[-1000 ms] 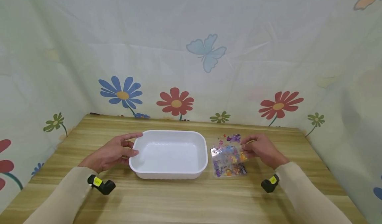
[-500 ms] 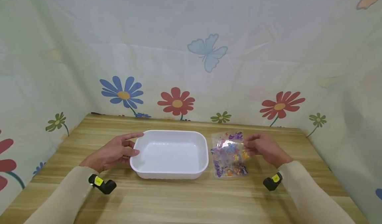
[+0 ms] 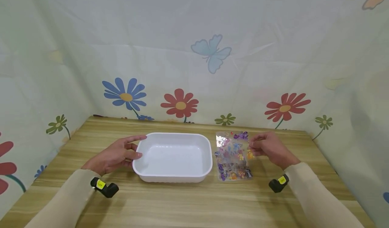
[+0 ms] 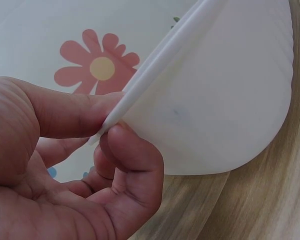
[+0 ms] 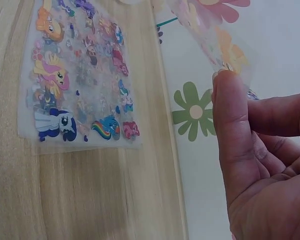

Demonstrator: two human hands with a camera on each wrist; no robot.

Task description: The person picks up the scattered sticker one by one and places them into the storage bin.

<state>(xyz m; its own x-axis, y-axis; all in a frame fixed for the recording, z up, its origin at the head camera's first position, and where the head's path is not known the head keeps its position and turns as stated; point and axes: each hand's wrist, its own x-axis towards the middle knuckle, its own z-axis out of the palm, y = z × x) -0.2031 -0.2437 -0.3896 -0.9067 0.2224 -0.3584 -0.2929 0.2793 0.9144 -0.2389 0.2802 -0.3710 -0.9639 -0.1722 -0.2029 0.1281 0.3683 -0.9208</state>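
Pale curtain wall (image 3: pixel 194 35) printed with flowers and a butterfly, closing in a wooden desk (image 3: pixel 182 201) on three sides. At desk centre, a white rectangular plastic tray (image 3: pixel 173 157), empty inside. Left hand (image 3: pixel 113 155) at the tray's left end, grip pinching the rim (image 4: pixel 155 67) between thumb and curled fingers, as seen close up from the left wrist. Just right of the tray, a clear sheet of cartoon pony stickers (image 3: pixel 232 155), near edge lying on the desk, far part lifted. Right hand (image 3: pixel 268 148) at the sheet's right side, grip pinching the clear film (image 5: pixel 225 47) between thumb and fingertips. Small black wrist cameras with yellow tags under both beige sleeves.
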